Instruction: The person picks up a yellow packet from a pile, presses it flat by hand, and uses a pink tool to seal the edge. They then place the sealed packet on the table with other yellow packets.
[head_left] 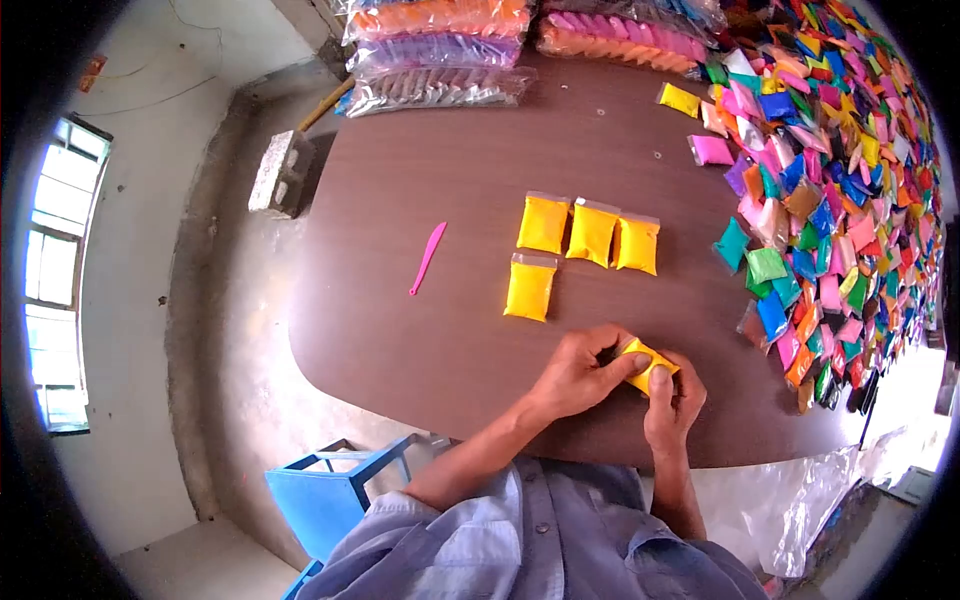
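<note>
Two hands grip one yellow sachet at the near worktop edge.
Left hand (578, 375) and right hand (672, 400) are both closed on the yellow sachet (648, 362), pinched between them just above the worktop (430, 340); its long axis runs tilted, left-high to right-low. Four matching yellow sachets (590, 232) lie flat farther out, directly beyond the hands, nearer the left hand. A pink plastic tool (427, 258) lies well apart to the left; the mixed-colour sachet pile (840, 190) lies right.

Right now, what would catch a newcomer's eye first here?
The heap of small coloured packets covering the table's right side. Then four yellow packets laid out mid-table, a pink tool to their left. Near the front edge, the left hand and right hand pinch another yellow packet.
</note>
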